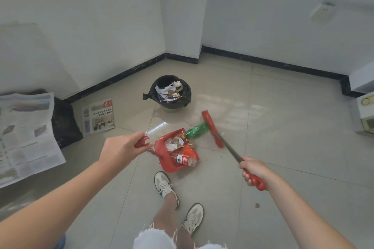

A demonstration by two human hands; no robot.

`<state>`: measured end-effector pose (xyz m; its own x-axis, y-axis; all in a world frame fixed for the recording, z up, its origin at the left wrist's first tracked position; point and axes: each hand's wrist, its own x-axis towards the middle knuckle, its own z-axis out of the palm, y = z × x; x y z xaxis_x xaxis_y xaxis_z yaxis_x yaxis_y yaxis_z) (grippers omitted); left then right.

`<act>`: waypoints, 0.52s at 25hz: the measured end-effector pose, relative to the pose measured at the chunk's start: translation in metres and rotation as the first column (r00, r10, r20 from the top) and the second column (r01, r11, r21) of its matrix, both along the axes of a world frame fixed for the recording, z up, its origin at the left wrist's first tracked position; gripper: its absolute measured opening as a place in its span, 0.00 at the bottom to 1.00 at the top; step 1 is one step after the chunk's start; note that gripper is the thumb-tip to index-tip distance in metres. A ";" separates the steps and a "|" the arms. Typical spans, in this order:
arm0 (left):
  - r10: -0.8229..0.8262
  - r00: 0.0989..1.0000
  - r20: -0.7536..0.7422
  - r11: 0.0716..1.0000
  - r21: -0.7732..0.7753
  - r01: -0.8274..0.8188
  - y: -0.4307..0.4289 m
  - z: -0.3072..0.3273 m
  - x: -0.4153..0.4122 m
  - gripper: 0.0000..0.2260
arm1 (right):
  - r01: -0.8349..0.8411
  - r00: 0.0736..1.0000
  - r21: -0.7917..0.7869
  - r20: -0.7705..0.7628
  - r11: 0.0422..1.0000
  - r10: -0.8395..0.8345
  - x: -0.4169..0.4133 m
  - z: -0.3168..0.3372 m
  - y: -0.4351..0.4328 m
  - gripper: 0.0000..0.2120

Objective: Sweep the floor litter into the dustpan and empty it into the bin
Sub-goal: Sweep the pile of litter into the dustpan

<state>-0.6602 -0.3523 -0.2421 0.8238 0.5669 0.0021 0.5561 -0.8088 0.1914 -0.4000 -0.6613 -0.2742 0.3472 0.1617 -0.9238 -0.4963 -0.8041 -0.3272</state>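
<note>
A red dustpan point(164, 161) rests on the tiled floor in front of my feet, holding crumpled paper, cardboard scraps and a clear bottle with a red label point(185, 160). My left hand point(121, 148) grips the dustpan's red handle. My right hand point(254, 170) holds the broom handle. The red broom head point(212, 127) lies against a green plastic bottle point(196, 130), whose neck is at the dustpan's mouth. Beyond them stands the bin point(170, 105), lined with a black bag and holding paper litter.
A folded newspaper point(98, 116) lies on the floor left of the bin. A large open newspaper point(24, 135) covers a black bag point(65, 125) at the far left. A beige appliance point(366, 115) sits at the right edge. Walls with black skirting close the corner.
</note>
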 end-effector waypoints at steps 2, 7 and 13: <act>-0.019 0.999 -0.025 1.000 -0.012 0.019 0.011 -0.009 0.010 0.21 | -0.093 0.996 -0.029 -0.007 0.995 0.093 -0.003 -0.001 0.026 0.21; -0.080 0.995 -0.062 0.996 -0.035 0.077 0.045 -0.030 0.026 0.19 | -0.316 0.948 -0.064 -0.054 0.947 0.313 0.000 0.015 0.065 0.23; -0.214 0.974 -0.076 0.976 -0.044 0.212 0.072 -0.028 0.047 0.23 | -0.313 0.927 -0.082 -0.242 0.946 0.286 0.003 0.031 0.067 0.19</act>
